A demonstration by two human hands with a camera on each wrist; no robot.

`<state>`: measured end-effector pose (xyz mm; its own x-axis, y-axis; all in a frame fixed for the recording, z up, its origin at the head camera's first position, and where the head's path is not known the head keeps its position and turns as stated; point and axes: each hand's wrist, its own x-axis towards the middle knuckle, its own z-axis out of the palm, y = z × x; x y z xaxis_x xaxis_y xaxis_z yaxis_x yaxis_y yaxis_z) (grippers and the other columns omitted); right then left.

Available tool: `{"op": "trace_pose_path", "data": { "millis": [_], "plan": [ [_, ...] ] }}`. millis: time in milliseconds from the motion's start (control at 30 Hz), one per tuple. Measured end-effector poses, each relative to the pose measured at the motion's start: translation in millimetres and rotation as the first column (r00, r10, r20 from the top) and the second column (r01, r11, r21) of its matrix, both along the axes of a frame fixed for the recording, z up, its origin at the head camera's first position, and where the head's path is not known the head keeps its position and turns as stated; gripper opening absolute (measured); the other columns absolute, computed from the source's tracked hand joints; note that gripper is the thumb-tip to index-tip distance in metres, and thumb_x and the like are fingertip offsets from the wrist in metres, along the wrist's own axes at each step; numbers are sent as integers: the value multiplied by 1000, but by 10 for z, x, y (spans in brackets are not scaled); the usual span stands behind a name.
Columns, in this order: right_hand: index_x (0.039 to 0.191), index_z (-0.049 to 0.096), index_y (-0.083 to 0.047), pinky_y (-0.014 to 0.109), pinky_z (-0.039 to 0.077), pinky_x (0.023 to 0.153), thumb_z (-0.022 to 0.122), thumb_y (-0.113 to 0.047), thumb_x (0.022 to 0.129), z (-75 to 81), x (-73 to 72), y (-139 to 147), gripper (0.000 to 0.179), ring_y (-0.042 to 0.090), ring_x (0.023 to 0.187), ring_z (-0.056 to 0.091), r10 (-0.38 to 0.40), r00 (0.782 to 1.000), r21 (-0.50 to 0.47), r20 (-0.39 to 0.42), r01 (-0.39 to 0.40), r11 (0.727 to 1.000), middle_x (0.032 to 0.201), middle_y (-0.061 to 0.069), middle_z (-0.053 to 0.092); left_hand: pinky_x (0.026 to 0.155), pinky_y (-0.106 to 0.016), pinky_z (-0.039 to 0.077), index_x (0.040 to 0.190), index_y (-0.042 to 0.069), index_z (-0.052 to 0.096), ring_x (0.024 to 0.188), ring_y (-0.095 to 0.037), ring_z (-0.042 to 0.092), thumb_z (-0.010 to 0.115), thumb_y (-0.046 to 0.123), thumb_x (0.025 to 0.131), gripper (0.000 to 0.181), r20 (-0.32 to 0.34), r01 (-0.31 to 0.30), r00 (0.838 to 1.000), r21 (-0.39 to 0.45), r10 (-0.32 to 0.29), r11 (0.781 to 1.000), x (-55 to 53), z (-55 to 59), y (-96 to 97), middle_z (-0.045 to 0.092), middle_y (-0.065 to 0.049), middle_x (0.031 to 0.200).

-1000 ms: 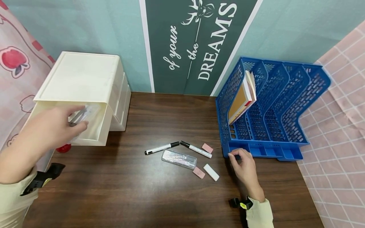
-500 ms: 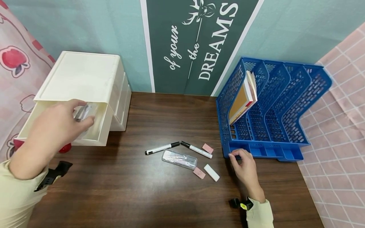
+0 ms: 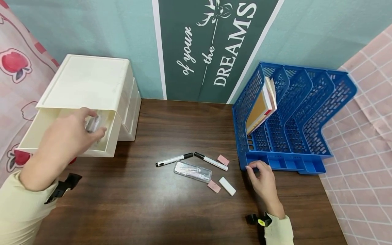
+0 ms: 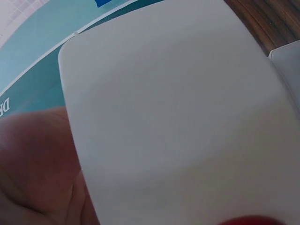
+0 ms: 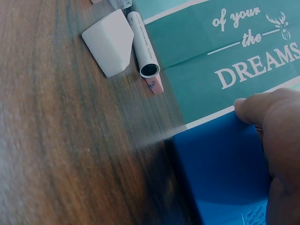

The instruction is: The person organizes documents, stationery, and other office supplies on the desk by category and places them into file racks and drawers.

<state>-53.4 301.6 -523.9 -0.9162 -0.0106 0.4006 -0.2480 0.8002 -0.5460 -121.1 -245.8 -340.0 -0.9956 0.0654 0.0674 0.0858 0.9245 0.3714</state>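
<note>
My left hand (image 3: pixel 68 134) is inside the pulled-out top drawer (image 3: pixel 109 139) of a white drawer unit. Between its thumb and fingers is a small clear plastic item (image 3: pixel 93 124); its kind is hard to tell, and the hand covers part of it. In the left wrist view the drawer's white front (image 4: pixel 173 112) hides most of the hand (image 4: pixel 35 164). My right hand (image 3: pixel 263 180) grips the front left corner of a blue file rack (image 3: pixel 284 163). In the right wrist view, the thumb lies on the rack's blue edge (image 5: pixel 220 164).
Mid-table lie two white markers (image 3: pixel 174 159), a clear case (image 3: pixel 192 171), two pink erasers (image 3: pixel 214 186) and a white eraser (image 3: pixel 227 185). A book (image 3: pixel 260 109) leans in the rack's left slot. A patterned curtain (image 3: pixel 18 85) borders the left side.
My left hand has shifted right within the drawer, and the clear plastic item has moved along with it. The right hand has stayed on the rack's corner.
</note>
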Motion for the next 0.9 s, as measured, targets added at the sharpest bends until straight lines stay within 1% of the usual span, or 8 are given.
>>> {"op": "trace_pose_path", "data": {
  "millis": [133, 267, 367, 433, 500, 567, 800, 900],
  "plan": [
    [83, 65, -4, 43, 39, 86, 77, 6, 85, -2, -1, -1, 16, 30, 86, 64, -2, 1000, 4, 2, 2, 1000, 87, 13, 70, 47, -40, 35, 127, 1, 60, 62, -32, 52, 76, 27, 88, 50, 3, 43, 999, -20, -43, 999, -10, -13, 9, 61, -16, 74],
    [83, 65, -4, 43, 39, 86, 77, 5, 85, -14, 0, 2, 15, 30, 86, 64, -5, 1000, 5, 7, 5, 1000, 87, 13, 70, 49, -50, 41, 122, 1, 62, 62, -33, 54, 75, 25, 87, 43, 2, 82, 997, -41, -82, 996, -41, -51, 24, 63, -16, 75],
    [83, 65, -4, 43, 39, 86, 77, 6, 85, -15, 1, 0, 15, 30, 86, 64, -6, 1000, 3, 4, 6, 1000, 87, 12, 70, 57, -59, 46, 118, 0, 63, 66, -37, 60, 74, 22, 86, 40, -8, 109, 994, -53, -109, 993, -69, -91, 36, 66, -23, 82],
    [83, 65, -4, 42, 39, 86, 77, 6, 84, -13, 1, -2, 16, 30, 86, 64, -5, 1000, 1, 0, 5, 1000, 87, 12, 70, 65, -63, 48, 118, -2, 63, 72, -42, 63, 74, 20, 85, 41, -8, 120, 993, -56, -121, 991, -80, -105, 34, 68, -29, 91],
    [83, 65, -4, 41, 39, 86, 78, 6, 84, -9, 1, -5, 16, 29, 86, 64, -4, 1000, -1, -5, 4, 1000, 87, 12, 70, 69, -64, 48, 119, -4, 62, 78, -45, 64, 74, 19, 84, 43, -5, 130, 991, -57, -131, 990, -90, -110, 32, 67, -32, 98],
    [83, 65, -4, 40, 39, 86, 78, 6, 84, -5, 2, -8, 17, 29, 86, 64, -2, 1000, -2, -11, 2, 1000, 87, 12, 70, 71, -64, 47, 120, -5, 61, 80, -46, 64, 75, 19, 84, 45, 7, 137, 991, -56, -137, 989, -100, -107, 27, 67, -33, 100],
    [83, 65, -4, 41, 40, 86, 78, 6, 84, 10, 3, -9, 16, 30, 85, 64, -3, 1000, 7, -11, 3, 1000, 87, 13, 70, 72, -62, 47, 120, -8, 59, 82, -43, 61, 75, 17, 85, 45, 40, 160, 987, -41, -159, 986, -124, -99, 0, 65, -31, 99],
    [83, 65, -4, 42, 40, 86, 78, 6, 84, 12, 0, -7, 16, 30, 85, 64, -2, 1000, 6, -10, 2, 1000, 87, 13, 70, 75, -64, 49, 121, -9, 58, 85, -48, 64, 74, 15, 87, 44, 56, 176, 983, -11, -176, 984, -130, -104, -20, 65, -35, 102]
  ]
}}
